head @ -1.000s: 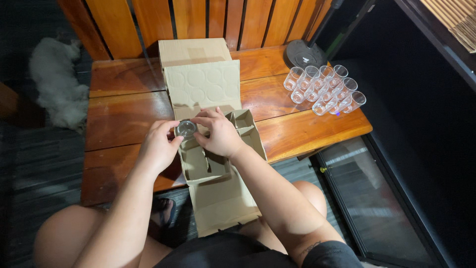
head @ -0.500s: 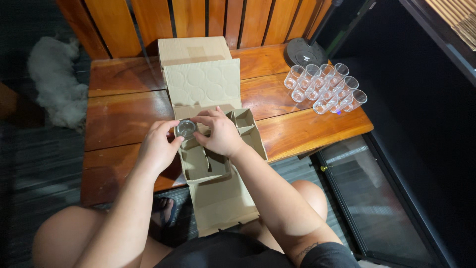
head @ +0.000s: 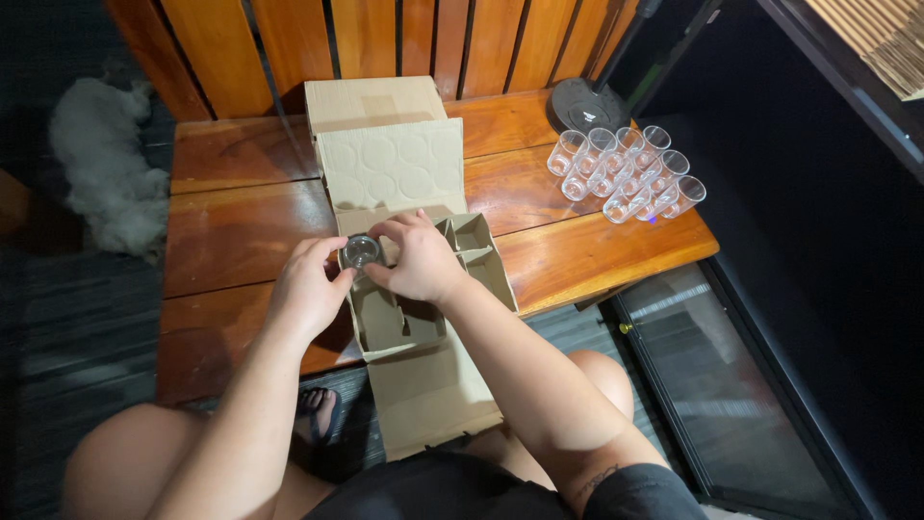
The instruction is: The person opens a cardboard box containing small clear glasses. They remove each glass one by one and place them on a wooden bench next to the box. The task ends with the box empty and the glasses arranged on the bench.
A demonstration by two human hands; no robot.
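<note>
An open brown cardboard box with cardboard dividers inside lies on a slatted reddish-brown wooden table, its near flap hanging over the table's front edge toward the person's lap. Its far lid is folded back flat on the table, and the inner face shows a pressed pattern of rounded cell shapes; no coloured label can be made out on it. Behind the lid a second plain cardboard flap lies flat against the wooden slat wall.

A small clear drinking glass stands at the far left corner of the divided box, seen from above as a round rim. The left hand comes in from the left with its fingers curled against the glass's left side. The right hand reaches over the box from the right, thumb and fingertips closed around the glass's rim and right side. Both hands grip the glass between them, directly above the far left compartment; whether its base rests inside the cell cannot be told.

On the right end of the table, well apart from the hands, stands a tight cluster of clear glasses, with a dark round disc-shaped base just behind it. A white fluffy animal lies on the dark floor left of the table.
</note>
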